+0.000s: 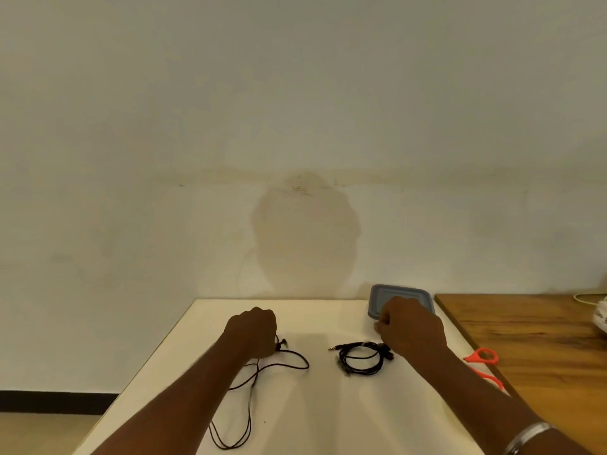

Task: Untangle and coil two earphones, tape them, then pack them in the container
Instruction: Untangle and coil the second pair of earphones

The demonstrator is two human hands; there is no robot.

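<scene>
While gripping the loose earphone [279, 347] near one end in the curled left hand [253, 330], wind slack in even loops on the white surface [312, 405], matching the coiled earphone [341, 358] beside the curled right hand [410, 326] (contents not discernible), container [381, 297] just behind.

Orange scissors [470, 358] lie where the white table [295, 405] meets the wooden table [542, 339].

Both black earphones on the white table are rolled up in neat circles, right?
Not both. The head view shows only the right earphone near the right hand coiled; the left earphone at the left hand sprawls loose across the white table.
</scene>
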